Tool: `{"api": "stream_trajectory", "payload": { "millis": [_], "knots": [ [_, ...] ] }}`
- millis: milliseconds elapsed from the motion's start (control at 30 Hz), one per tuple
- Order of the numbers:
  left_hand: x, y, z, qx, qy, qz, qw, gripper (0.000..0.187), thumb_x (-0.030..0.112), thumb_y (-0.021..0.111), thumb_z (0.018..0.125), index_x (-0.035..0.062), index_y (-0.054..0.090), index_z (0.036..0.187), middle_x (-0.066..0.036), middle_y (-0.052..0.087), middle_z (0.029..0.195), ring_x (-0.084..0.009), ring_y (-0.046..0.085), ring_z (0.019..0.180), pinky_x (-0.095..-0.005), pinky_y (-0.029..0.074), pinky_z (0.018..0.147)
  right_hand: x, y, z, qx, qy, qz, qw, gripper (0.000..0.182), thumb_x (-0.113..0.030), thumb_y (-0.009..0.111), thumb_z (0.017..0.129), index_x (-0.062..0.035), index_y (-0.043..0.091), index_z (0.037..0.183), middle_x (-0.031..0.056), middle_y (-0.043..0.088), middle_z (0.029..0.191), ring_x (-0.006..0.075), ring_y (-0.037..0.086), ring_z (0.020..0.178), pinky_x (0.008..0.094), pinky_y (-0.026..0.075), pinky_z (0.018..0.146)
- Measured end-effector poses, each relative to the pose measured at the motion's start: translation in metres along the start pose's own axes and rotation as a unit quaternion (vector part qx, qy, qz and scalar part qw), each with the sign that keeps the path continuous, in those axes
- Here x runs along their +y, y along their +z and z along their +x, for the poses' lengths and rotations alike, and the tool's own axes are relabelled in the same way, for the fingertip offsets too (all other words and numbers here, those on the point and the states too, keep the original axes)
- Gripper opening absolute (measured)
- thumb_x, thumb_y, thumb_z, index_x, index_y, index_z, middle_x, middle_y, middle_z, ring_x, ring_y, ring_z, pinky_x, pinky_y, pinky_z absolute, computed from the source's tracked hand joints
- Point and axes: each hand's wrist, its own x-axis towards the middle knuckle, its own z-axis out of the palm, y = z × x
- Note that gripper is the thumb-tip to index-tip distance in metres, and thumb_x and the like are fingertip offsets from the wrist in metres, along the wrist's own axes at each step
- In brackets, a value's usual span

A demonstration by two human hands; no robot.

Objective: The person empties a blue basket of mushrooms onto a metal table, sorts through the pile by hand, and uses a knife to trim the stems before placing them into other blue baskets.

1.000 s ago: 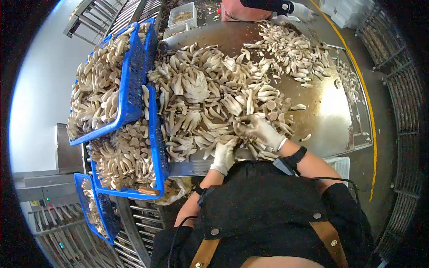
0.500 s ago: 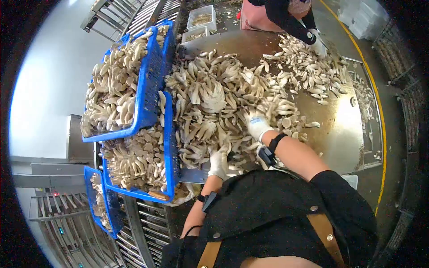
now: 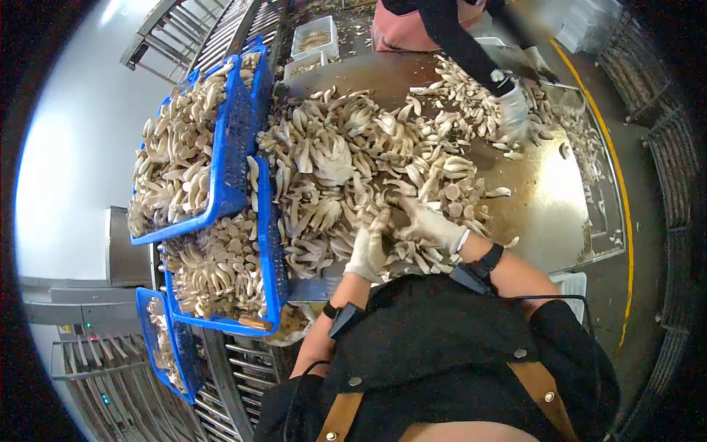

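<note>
A large heap of pale mushrooms [image 3: 324, 162], many still in clusters, covers the metal table in front of me. My left hand [image 3: 366, 250], in a white glove, is at the near edge of the heap with its fingers closed around mushrooms. Just to its right is my right hand [image 3: 434, 228], also gloved. Its fingers point left, with thumb and fingers apart, over the heap and close to the left hand; I see nothing held in it. Loose mushroom pieces lie beneath and around both hands.
Blue baskets [image 3: 221, 177] full of mushrooms stand at the left, beside a roller conveyor [image 3: 250, 368]. Across the table, a co-worker's gloved hand [image 3: 513, 116] reaches to another mushroom pile [image 3: 460, 96]. Clear plastic bins [image 3: 314, 37] stand at the far side.
My right hand has lifted back from the heap and turned toward my left hand, which has shifted slightly up and right. The co-worker's hand has moved nearer.
</note>
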Motion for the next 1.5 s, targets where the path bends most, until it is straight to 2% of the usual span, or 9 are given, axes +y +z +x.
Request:
{"api": "stream_trajectory", "payload": {
  "millis": [267,567,733,800,967,1033,1167,1200,1500],
  "knots": [
    [-0.007,-0.043,0.017,-0.064,0.100,-0.140,0.983,0.029,0.014,0.058,0.088,0.0027,0.051,0.114,-0.008,0.058,0.105,-0.0198,0.057,0.098,-0.0315,0.048,0.085,-0.088,-0.014,-0.023,0.065,0.075,0.325,0.941,0.053,-0.018,0.072,0.078,-0.0030,0.049,0.123,0.0158,0.056,0.115,0.0240,0.057,0.097,0.0333,0.046,0.085],
    [0.000,-0.004,-0.029,-0.024,0.157,0.043,0.986,0.034,0.011,0.050,0.085,0.0110,0.051,0.119,-0.005,0.057,0.114,-0.0227,0.057,0.103,-0.0413,0.049,0.089,-0.031,0.016,0.001,0.072,-0.011,-0.055,0.996,0.061,-0.008,0.074,0.076,0.0019,0.044,0.128,0.0116,0.055,0.117,0.0194,0.053,0.108,0.0254,0.044,0.090],
    [0.002,-0.033,-0.013,0.017,-0.005,-0.213,0.977,0.033,0.009,0.054,0.085,0.0066,0.052,0.118,-0.007,0.058,0.110,-0.0216,0.057,0.098,-0.0435,0.049,0.087,-0.039,0.011,-0.002,0.067,0.092,0.428,0.896,0.059,0.004,0.065,0.079,-0.0061,0.040,0.131,0.0078,0.055,0.118,0.0168,0.057,0.102,0.0314,0.049,0.084],
    [-0.033,-0.066,0.001,-0.034,0.142,0.185,0.972,0.033,0.012,0.056,0.085,0.0067,0.052,0.117,-0.008,0.058,0.108,-0.0226,0.057,0.097,-0.0475,0.050,0.082,-0.028,0.018,0.001,0.044,0.081,0.397,0.913,0.066,0.008,0.062,0.079,-0.0106,0.035,0.136,0.0066,0.053,0.120,0.0159,0.059,0.097,0.0304,0.050,0.079],
    [0.014,-0.018,-0.025,0.008,-0.013,-0.192,0.981,0.021,0.019,0.054,0.087,0.0043,0.055,0.102,-0.011,0.059,0.098,-0.0252,0.060,0.080,-0.0461,0.055,0.068,-0.039,0.013,-0.003,0.129,0.029,0.497,0.858,0.059,0.004,0.067,0.075,-0.0038,0.045,0.129,0.0067,0.055,0.115,0.0173,0.055,0.101,0.0304,0.048,0.079],
    [-0.030,-0.076,0.019,-0.118,0.088,0.155,0.977,0.025,0.019,0.051,0.086,0.0073,0.054,0.108,-0.012,0.059,0.102,-0.0298,0.060,0.081,-0.0472,0.053,0.071,-0.027,0.004,-0.004,-0.012,0.030,0.266,0.963,0.059,0.010,0.057,0.074,-0.0049,0.046,0.129,0.0111,0.049,0.127,0.0203,0.057,0.105,0.0299,0.047,0.087],
    [-0.033,-0.075,0.024,-0.071,0.129,0.154,0.977,0.035,0.025,0.043,0.091,0.0091,0.048,0.122,-0.010,0.058,0.108,-0.0307,0.059,0.085,-0.0474,0.051,0.077,-0.034,0.004,0.000,0.083,0.041,0.393,0.915,0.056,0.003,0.062,0.075,-0.0075,0.051,0.130,0.0155,0.046,0.135,0.0264,0.048,0.116,0.0384,0.039,0.098],
    [-0.035,-0.091,0.034,-0.088,0.099,0.150,0.980,0.037,0.026,0.040,0.093,0.0094,0.046,0.125,-0.009,0.058,0.109,-0.0302,0.059,0.086,-0.0468,0.051,0.077,0.001,0.001,0.012,0.073,-0.195,0.031,0.978,0.050,0.001,0.062,0.077,-0.0041,0.052,0.125,0.0123,0.053,0.123,0.0249,0.053,0.110,0.0358,0.043,0.092],
    [-0.007,-0.011,-0.023,-0.063,0.039,0.037,0.997,0.024,0.011,0.045,0.091,-0.0016,0.054,0.110,-0.012,0.061,0.105,-0.0258,0.062,0.096,-0.0399,0.055,0.080,-0.055,0.020,-0.014,0.066,-0.020,0.134,0.989,0.047,-0.017,0.071,0.079,0.0015,0.052,0.119,0.0087,0.059,0.112,0.0156,0.055,0.099,0.0269,0.042,0.091]
  ]
}}
